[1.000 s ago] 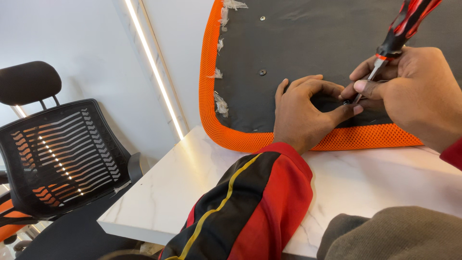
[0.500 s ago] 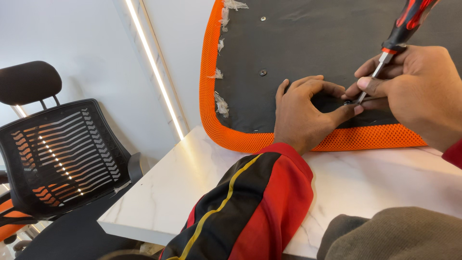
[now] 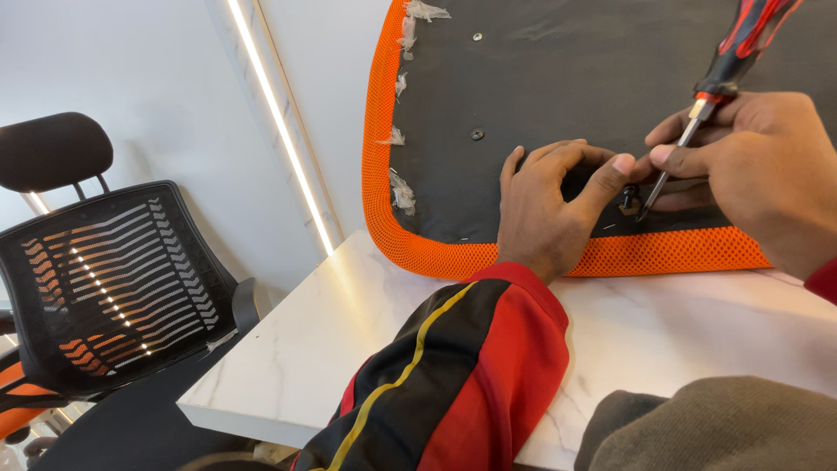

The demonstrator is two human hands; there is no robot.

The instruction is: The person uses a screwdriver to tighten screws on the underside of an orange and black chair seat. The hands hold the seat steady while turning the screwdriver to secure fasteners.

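Observation:
An upturned chair seat (image 3: pixel 540 78) with a black underside and orange mesh rim lies on a white marble table (image 3: pixel 663 331). My left hand (image 3: pixel 558 205) rests on the seat near its front edge, thumb and fingers pinching a small dark screw (image 3: pixel 627 199). My right hand (image 3: pixel 767 166) grips a red-and-black screwdriver (image 3: pixel 728 74), its metal tip angled down beside the screw. Two other small fasteners show on the black fabric, the nearer fastener (image 3: pixel 477 134) left of my left hand.
A black mesh office chair (image 3: pixel 96 279) with a headrest stands at the left, beside the table corner. A lit strip light (image 3: pixel 279 122) runs up the white wall. Grey cloth (image 3: pixel 724 427) lies at the bottom right.
My right hand has tilted the screwdriver slightly and shifted a little right; the tip stays at the screw. My left hand keeps its pinch.

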